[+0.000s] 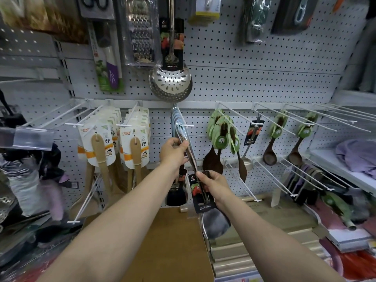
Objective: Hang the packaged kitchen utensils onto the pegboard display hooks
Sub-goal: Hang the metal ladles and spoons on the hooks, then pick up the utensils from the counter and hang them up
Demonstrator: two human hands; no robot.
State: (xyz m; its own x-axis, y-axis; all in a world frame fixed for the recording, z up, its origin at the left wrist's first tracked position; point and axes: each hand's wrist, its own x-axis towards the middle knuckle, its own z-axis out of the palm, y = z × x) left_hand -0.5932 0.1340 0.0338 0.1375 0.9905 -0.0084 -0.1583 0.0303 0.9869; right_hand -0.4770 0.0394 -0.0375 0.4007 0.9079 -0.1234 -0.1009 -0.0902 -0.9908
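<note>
While left hand (173, 152) fingers pinch the spatula (200, 192) handle, right hand (212, 185) grips its card

Both arms outstretched, left hand (174, 152) raised and gripping, right hand (213, 185) lower, fingers closed

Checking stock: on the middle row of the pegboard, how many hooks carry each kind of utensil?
Light wooden spatulas: 2
Steel utensils: 1
Dark wooden spatulas: 1
Black-carded ladle: 1
Dark wooden spoons: 2
Total: 7 stocked hooks
</note>
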